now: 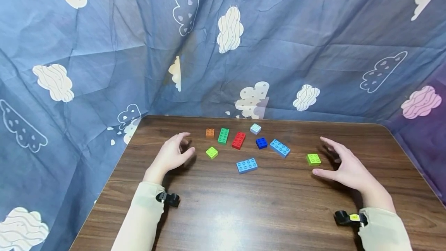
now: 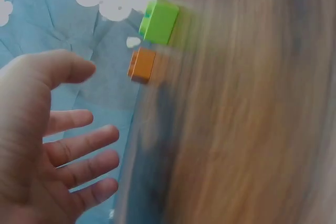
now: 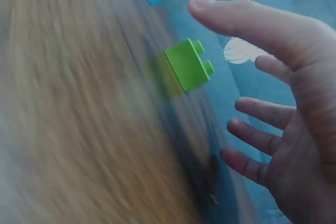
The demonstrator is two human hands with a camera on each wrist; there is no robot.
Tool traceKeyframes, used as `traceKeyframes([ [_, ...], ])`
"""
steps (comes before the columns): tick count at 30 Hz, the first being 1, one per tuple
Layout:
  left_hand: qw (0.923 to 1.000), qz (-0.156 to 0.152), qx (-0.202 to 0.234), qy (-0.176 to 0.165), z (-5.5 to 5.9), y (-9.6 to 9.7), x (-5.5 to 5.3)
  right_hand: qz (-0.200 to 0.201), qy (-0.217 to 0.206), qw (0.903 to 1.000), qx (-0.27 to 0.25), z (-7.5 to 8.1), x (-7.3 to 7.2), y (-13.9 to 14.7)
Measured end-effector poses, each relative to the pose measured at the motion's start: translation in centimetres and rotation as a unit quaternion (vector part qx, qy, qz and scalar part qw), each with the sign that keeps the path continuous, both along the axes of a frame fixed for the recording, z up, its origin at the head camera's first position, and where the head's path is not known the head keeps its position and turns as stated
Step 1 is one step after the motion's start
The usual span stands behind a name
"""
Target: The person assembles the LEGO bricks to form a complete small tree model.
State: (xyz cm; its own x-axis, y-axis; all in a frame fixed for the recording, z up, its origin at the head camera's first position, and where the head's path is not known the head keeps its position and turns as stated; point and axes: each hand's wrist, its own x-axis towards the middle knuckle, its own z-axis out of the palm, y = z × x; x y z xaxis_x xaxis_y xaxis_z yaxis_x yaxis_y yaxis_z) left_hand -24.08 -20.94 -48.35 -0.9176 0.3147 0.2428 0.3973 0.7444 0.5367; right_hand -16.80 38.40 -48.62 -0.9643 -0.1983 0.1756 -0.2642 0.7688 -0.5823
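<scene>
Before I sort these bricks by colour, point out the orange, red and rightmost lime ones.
Orange four-stud brick (image 1: 210, 133), head view: studded top.
Red eight-stud brick (image 1: 239, 140), head view: studded top.
Rightmost lime four-stud brick (image 3: 186, 66), right wrist view: smooth side.

We see toy bricks (image 1: 238, 140) scattered on a wood-grain table (image 1: 275, 196) between a person's left hand (image 1: 171, 154) and right hand (image 1: 351, 167), the latter beside a lime-green brick (image 1: 313, 160), cloud-print cloth (image 1: 278, 22) behind.

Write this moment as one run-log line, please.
left hand: holds nothing | right hand: holds nothing, nearest rightmost lime brick | other bricks: spread separately on wooden table
</scene>
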Motion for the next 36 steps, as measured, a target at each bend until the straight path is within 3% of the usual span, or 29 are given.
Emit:
traceKeyframes([
  [5,0.9953,-0.007,0.084,-0.047,-0.7,1.2,0.2,0.007,-0.004,0.9977,-0.067,-1.0,0.0,-1.0],
  [10,0.9915,-0.022,0.101,-0.08,-1.1,2.3,0.2,0.004,-0.036,0.9921,-0.12,-1.7,0.2,-1.0],
  [16,0.9892,-0.037,0.102,-0.099,-1.8,3.5,0.3,-0.006,-0.064,0.9908,-0.119,-2.3,0.2,-0.9],
  [22,0.9893,-0.053,0.107,-0.083,-2.0,5.3,0.4,-0.024,-0.063,0.9932,-0.095,-2.3,-0.1,-0.9],
  [28,0.9924,-0.067,0.084,-0.061,-2.0,6.9,0.2,-0.034,-0.064,0.9948,-0.073,-2.1,-0.2,-1.3],
  [36,0.9913,-0.089,0.065,-0.072,-1.7,9.2,0.0,-0.035,-0.055,0.9961,-0.059,-2.1,-0.5,-1.9],
])
